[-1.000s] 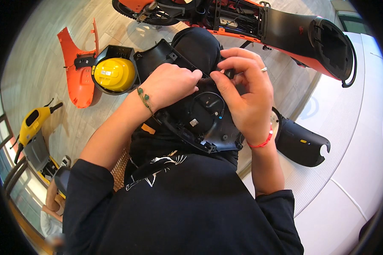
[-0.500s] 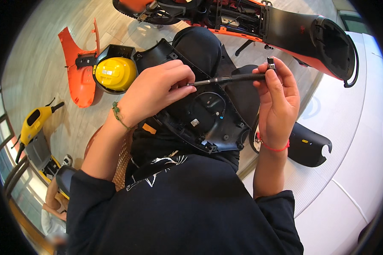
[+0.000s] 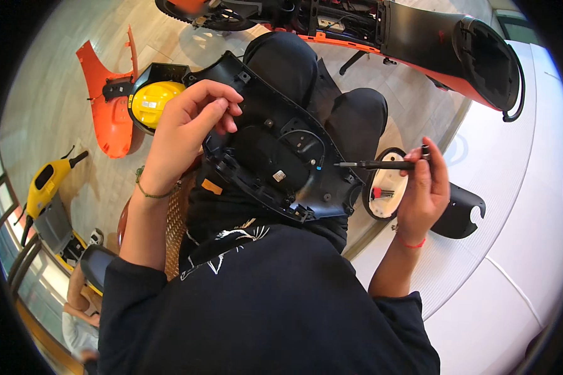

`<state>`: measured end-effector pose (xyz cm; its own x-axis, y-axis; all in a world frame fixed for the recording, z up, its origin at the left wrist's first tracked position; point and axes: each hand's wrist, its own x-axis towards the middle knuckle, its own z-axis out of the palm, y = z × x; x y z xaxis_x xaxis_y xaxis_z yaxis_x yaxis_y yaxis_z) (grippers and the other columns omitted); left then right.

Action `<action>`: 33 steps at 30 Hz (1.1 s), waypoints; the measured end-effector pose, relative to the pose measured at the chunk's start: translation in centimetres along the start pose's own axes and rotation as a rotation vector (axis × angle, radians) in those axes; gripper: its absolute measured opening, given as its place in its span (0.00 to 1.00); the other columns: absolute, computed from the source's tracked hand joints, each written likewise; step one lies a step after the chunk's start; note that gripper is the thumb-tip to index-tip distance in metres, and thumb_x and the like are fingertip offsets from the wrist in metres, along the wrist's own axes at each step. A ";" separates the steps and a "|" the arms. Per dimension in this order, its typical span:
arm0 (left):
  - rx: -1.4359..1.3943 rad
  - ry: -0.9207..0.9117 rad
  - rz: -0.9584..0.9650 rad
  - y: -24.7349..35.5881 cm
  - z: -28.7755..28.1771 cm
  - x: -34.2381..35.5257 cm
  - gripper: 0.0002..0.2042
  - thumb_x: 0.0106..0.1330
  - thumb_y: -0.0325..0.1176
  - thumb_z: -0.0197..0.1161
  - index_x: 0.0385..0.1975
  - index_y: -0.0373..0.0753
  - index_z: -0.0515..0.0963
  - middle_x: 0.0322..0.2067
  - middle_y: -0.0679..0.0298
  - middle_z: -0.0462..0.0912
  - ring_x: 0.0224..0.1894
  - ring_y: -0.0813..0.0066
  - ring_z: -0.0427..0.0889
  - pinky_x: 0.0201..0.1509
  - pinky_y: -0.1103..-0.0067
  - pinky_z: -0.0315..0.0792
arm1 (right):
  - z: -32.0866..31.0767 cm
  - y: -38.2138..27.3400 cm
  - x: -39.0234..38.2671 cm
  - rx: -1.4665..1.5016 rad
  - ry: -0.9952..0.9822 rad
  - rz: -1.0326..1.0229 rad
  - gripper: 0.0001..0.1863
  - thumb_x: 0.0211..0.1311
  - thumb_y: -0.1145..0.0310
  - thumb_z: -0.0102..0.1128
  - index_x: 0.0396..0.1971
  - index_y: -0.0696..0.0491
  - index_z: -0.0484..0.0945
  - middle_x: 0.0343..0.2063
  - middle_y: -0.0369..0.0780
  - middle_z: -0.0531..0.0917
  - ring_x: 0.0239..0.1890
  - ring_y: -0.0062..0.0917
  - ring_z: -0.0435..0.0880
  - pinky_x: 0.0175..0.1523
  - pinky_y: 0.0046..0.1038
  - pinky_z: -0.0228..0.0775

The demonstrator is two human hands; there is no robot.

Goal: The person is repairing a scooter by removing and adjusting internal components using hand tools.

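My left hand (image 3: 197, 119) hangs over the left side of a black moulded panel (image 3: 281, 147), its fingers loosely curled and apart, with nothing visible in them. The panel lies on my lap and has a black cable and small fittings on its inner face. My right hand (image 3: 424, 194) grips a black-handled screwdriver (image 3: 378, 165) by its end, the metal shaft pointing left over the panel's right part. Below and left of that hand, an oval cream-lined case (image 3: 388, 202) holds a small red-and-dark object.
An orange-black two-wheeler (image 3: 419, 56) spans the top. An orange shell (image 3: 112, 128) and yellow part in a black housing (image 3: 153, 103) lie left. A yellow scooter (image 3: 50, 178) and another person's arm (image 3: 81, 312) are lower left. A black cover (image 3: 453, 222) rests on a white surface (image 3: 507, 262).
My left hand has let go of the screwdriver's tip and moved left and up. My right hand has moved right and down with the screwdriver, uncovering more of the oval case.
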<state>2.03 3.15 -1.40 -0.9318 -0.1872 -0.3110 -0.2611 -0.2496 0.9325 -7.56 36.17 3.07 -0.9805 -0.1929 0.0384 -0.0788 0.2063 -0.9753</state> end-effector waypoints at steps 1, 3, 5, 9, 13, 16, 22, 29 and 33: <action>0.023 -0.010 -0.031 0.0 0.1 0.0 0.09 0.74 0.29 0.49 0.45 0.36 0.77 0.36 0.68 0.79 0.34 0.85 0.76 0.39 0.86 0.68 | 0.2 0.5 -0.7 -0.075 0.021 0.039 0.18 0.72 0.78 0.52 0.59 0.62 0.74 0.40 0.40 0.82 0.39 0.17 0.80 0.44 0.19 0.75; -0.126 -0.015 -0.073 -0.1 0.6 0.1 0.09 0.73 0.29 0.50 0.44 0.37 0.77 0.35 0.69 0.78 0.32 0.86 0.74 0.36 0.87 0.66 | 0.7 1.3 -2.0 -0.161 -0.016 0.039 0.18 0.71 0.79 0.54 0.58 0.61 0.75 0.41 0.39 0.82 0.40 0.16 0.80 0.45 0.19 0.75; -0.223 -0.017 -0.115 0.0 1.0 0.3 0.08 0.72 0.29 0.50 0.42 0.38 0.76 0.33 0.70 0.77 0.30 0.87 0.72 0.33 0.88 0.63 | 1.1 1.9 -3.0 -0.234 -0.077 -0.017 0.18 0.70 0.81 0.54 0.58 0.62 0.75 0.41 0.39 0.82 0.40 0.16 0.80 0.45 0.18 0.76; -0.188 -0.045 -0.175 0.5 2.2 0.5 0.07 0.71 0.30 0.51 0.40 0.40 0.76 0.31 0.72 0.76 0.27 0.89 0.69 0.29 0.89 0.59 | 1.8 2.5 -4.3 -0.208 -0.046 -0.053 0.18 0.68 0.82 0.55 0.57 0.63 0.76 0.39 0.39 0.81 0.39 0.18 0.81 0.44 0.19 0.77; -0.048 -0.154 -0.165 0.6 3.3 1.9 0.07 0.73 0.34 0.53 0.39 0.41 0.77 0.28 0.75 0.75 0.26 0.91 0.68 0.27 0.90 0.59 | 2.1 2.4 -4.4 -0.197 -0.053 -0.074 0.18 0.67 0.83 0.56 0.56 0.64 0.76 0.39 0.40 0.81 0.39 0.18 0.82 0.43 0.19 0.77; 0.085 -0.206 -0.136 0.2 3.9 2.7 0.08 0.73 0.37 0.56 0.39 0.41 0.78 0.26 0.76 0.74 0.26 0.93 0.69 0.28 0.91 0.61 | 2.1 2.3 -4.4 -0.222 -0.070 -0.076 0.18 0.67 0.83 0.56 0.56 0.64 0.76 0.39 0.40 0.81 0.40 0.18 0.82 0.43 0.19 0.77; 0.483 -0.325 0.043 -1.5 4.6 4.1 0.10 0.69 0.35 0.62 0.42 0.34 0.78 0.26 0.73 0.74 0.28 0.87 0.71 0.31 0.84 0.67 | 2.3 2.1 -4.8 -0.217 -0.044 -0.088 0.18 0.69 0.83 0.53 0.58 0.63 0.74 0.41 0.40 0.81 0.40 0.17 0.80 0.45 0.19 0.76; 0.859 -0.428 0.170 -2.8 5.1 4.7 0.11 0.62 0.36 0.68 0.35 0.33 0.81 0.26 0.54 0.80 0.30 0.58 0.80 0.36 0.69 0.73 | 2.7 2.0 -5.0 -0.172 -0.051 -0.110 0.18 0.65 0.84 0.58 0.55 0.65 0.76 0.41 0.41 0.80 0.40 0.19 0.82 0.44 0.18 0.76; 0.937 -0.358 0.138 -3.0 5.2 4.7 0.13 0.64 0.38 0.65 0.30 0.33 0.81 0.28 0.50 0.82 0.34 0.52 0.82 0.38 0.66 0.75 | 2.7 2.1 -4.9 -0.162 -0.046 -0.106 0.19 0.64 0.84 0.58 0.55 0.64 0.77 0.41 0.41 0.81 0.40 0.20 0.82 0.45 0.19 0.75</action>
<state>-2.87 7.94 -4.71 -0.9494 0.1767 -0.2598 -0.0945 0.6281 0.7724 -2.47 34.97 0.30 -0.9560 -0.2649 0.1258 -0.2132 0.3332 -0.9184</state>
